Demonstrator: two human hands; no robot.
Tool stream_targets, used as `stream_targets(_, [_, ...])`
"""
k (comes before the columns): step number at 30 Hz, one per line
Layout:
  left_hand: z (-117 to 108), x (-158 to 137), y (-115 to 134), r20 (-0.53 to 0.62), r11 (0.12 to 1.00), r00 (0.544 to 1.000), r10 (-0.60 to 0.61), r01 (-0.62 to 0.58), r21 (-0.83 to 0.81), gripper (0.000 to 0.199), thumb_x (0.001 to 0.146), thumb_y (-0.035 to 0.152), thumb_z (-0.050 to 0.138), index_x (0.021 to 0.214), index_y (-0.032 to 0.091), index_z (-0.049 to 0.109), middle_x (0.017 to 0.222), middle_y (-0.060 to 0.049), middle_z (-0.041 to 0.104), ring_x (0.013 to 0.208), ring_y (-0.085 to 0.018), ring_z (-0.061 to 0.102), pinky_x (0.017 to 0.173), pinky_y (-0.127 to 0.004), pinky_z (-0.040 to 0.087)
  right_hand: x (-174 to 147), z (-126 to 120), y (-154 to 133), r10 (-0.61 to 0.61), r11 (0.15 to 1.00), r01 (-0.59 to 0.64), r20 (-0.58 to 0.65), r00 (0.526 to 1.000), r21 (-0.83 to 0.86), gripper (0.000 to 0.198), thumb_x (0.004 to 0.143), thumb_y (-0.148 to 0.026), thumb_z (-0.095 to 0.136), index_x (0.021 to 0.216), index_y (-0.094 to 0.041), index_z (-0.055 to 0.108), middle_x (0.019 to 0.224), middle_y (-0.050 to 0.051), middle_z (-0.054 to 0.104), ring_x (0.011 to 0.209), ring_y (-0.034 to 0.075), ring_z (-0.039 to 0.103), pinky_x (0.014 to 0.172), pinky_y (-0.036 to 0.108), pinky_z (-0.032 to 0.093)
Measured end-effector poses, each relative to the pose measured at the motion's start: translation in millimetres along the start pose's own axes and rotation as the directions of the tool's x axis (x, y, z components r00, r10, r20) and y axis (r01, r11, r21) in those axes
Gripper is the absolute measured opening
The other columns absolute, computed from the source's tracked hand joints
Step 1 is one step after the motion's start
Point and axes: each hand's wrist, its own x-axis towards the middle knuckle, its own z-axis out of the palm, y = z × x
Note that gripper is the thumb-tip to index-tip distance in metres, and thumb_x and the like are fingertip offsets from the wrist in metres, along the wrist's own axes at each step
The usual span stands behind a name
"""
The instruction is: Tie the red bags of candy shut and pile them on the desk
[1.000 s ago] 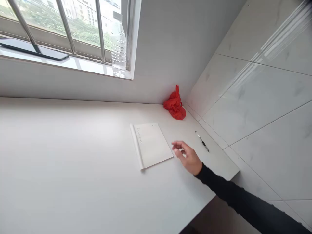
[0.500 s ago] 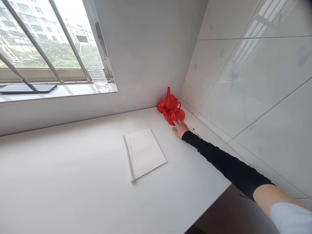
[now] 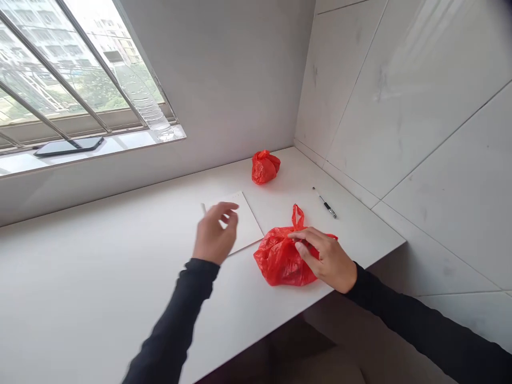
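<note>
Tiled wall (image 3: 420, 133): pale and veined, along the right of the tabletop.
Tabletop (image 3: 100, 277): white, bearing two red bags, a notebook and a pen.
Windowsill (image 3: 124, 141): beyond the tabletop at left, below a barred window.
Near red bag (image 3: 280, 266): thin plastic, bulging, contents not identifiable; rests on the tabletop close to its front edge, longer axis running left to right in view. It lies under the right hand and to the right of the left hand; the right is clearly the nearer.
Notebook (image 3: 248, 226): white, lying flat, partly hidden behind the left hand, its near right corner just beside the near red bag.
Bottle (image 3: 142, 101): clear, on the windowsill.
Dark flat device (image 3: 70, 146): lying on the windowsill, left of the bottle.
Left hand (image 3: 214, 234): blurred, above the notebook; fingers curled, thumb parted, nothing visible held.
Right hand (image 3: 326, 261): over the near red bag's top, thumb and forefinger parted; contact with the plastic cannot be told.
Far red bag (image 3: 265, 168): bunched, near the back corner.
Handle loop (image 3: 297, 216): upright on the near red bag's far side.
Pen (image 3: 325, 202): slantwise, well right of the notebook.
</note>
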Motion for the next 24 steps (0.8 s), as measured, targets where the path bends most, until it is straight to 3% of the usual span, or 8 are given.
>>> stream_targets(2, [18.7,-23.6,19.4,0.159,0.992,0.980,0.123,-0.120,-0.029,0.013,0.094,0.029,0.063,0.100,0.019,0.068,0.093,-0.003,0.069,0.082,-0.017,0.064,0.079,-0.036,0.055,-0.6,-6.5,6.4,0.014,1.000,-0.014,-0.034,0.999,-0.009,0.026,0.104,-0.025,0.043,0.123,-0.022,0.061,0.120,0.008,0.066,0.116,0.024,0.059,0.101,0.043,0.051])
stream_targets(4, [40.6,-50.3,30.0,0.229,0.979,0.952,0.204,-0.198,-0.048,0.013,0.091,0.032,0.063,0.102,0.025,0.068,0.098,-0.004,0.069,0.090,-0.020,0.062,0.083,-0.040,0.054,-1.5,-7.8,15.2,0.015,1.000,-0.015,0.014,1.000,-0.021,0.025,0.102,-0.026,0.048,0.124,-0.023,0.060,0.122,0.009,0.065,0.118,0.027,0.057,0.102,0.050,0.049])
stream_targets(8, [68.4,-94.3,22.4,0.243,0.971,0.941,0.234,-0.238,-0.013,0.032,0.079,0.021,0.070,0.108,0.031,0.063,0.108,-0.007,0.067,0.099,-0.030,0.058,0.087,-0.053,0.048,-7.5,-3.9,24.5,0.030,1.000,-0.029,0.134,0.991,-0.010,0.029,0.099,-0.026,0.054,0.128,-0.024,0.058,0.118,0.007,0.068,0.110,0.028,0.062,0.098,0.052,0.052])
stream_targets(10, [71.3,-105.4,11.2,0.215,0.975,0.953,0.213,-0.220,0.010,0.028,0.081,0.015,0.066,0.102,0.031,0.062,0.105,-0.008,0.067,0.096,-0.030,0.057,0.085,-0.054,0.047,-10.2,-2.2,24.1,0.037,0.999,-0.037,0.167,0.985,-0.002,0.031,0.098,-0.026,0.055,0.128,-0.025,0.058,0.117,0.007,0.068,0.108,0.027,0.063,0.097,0.052,0.052])
stream_targets(14, [64.1,-115.2,-5.2,0.176,0.981,0.966,0.191,-0.196,0.007,0.018,0.092,0.013,0.054,0.092,0.031,0.060,0.094,-0.005,0.068,0.088,-0.026,0.057,0.081,-0.050,0.048,-12.1,-0.4,19.3,0.055,0.998,-0.058,0.242,0.969,0.005,0.031,0.096,-0.024,0.058,0.127,-0.024,0.059,0.113,0.007,0.068,0.105,0.026,0.064,0.097,0.051,0.051])
stream_targets(19, [39.6,-133.5,-15.9,0.073,0.992,0.990,0.122,-0.121,-0.026,0.015,0.099,0.022,0.048,0.097,0.033,0.059,0.093,-0.003,0.066,0.090,-0.024,0.062,0.078,-0.045,0.052,-9.9,-2.8,11.1,0.031,0.996,-0.053,0.292,0.956,0.068,0.018,0.098,-0.019,0.053,0.108,-0.024,0.066,0.098,0.004,0.069,0.092,0.022,0.064,0.090,0.045,0.051])
stream_targets(22, [22.2,-147.5,-24.3,-0.063,0.998,0.998,-0.027,0.023,-0.058,0.009,0.099,0.031,0.051,0.096,0.035,0.058,0.093,-0.003,0.065,0.089,-0.024,0.063,0.073,-0.042,0.055,-7.5,-7.3,4.0,0.039,0.996,-0.057,0.254,0.966,0.064,0.018,0.099,-0.020,0.050,0.104,-0.026,0.066,0.095,0.003,0.069,0.091,0.022,0.063,0.089,0.043,0.051])
stream_targets(24, [15.1,-154.4,-28.3,-0.139,0.986,0.979,-0.147,0.134,-0.097,0.007,0.098,0.037,0.054,0.094,0.037,0.059,0.094,-0.003,0.065,0.090,-0.025,0.063,0.073,-0.042,0.057,-6.1,-8.3,-1.6,0.043,0.996,-0.059,0.229,0.972,0.064,0.017,0.099,-0.019,0.050,0.101,-0.026,0.065,0.095,0.003,0.068,0.092,0.022,0.062,0.086,0.042,0.052])
